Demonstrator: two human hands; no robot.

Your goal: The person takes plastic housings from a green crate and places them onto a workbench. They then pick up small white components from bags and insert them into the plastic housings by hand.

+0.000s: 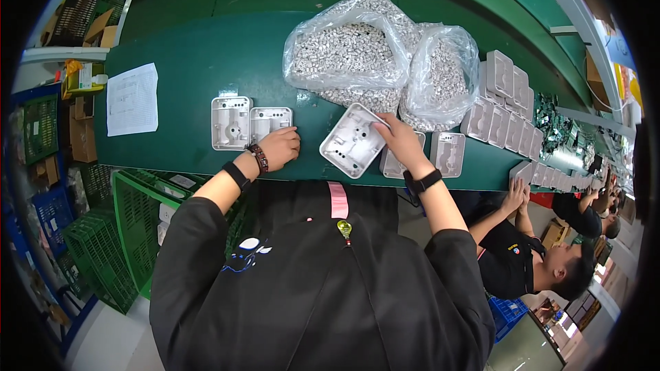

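My right hand [403,141] grips a light grey, open rectangular housing [352,140] by its right edge, thumb at the rim. That housing is tilted and raised toward me, its inner ribs and round centre boss showing. My left hand [278,150] lies over the near right part of a similar housing [269,118] on the table, fingers curled at its right edge. Close beside that one, to the left, stands another housing [231,124]. Below my right hand are two more, one mostly covered [394,165] and one in plain sight [448,155].
Clear plastic bags [347,51] [443,79] full of small silvery parts stand at the back of the green table [185,48]. Stacked housings [505,120] line the right. A printed sheet [132,99] lies left. Green crates [103,254] stand below left; co-workers [526,254] sit at right.
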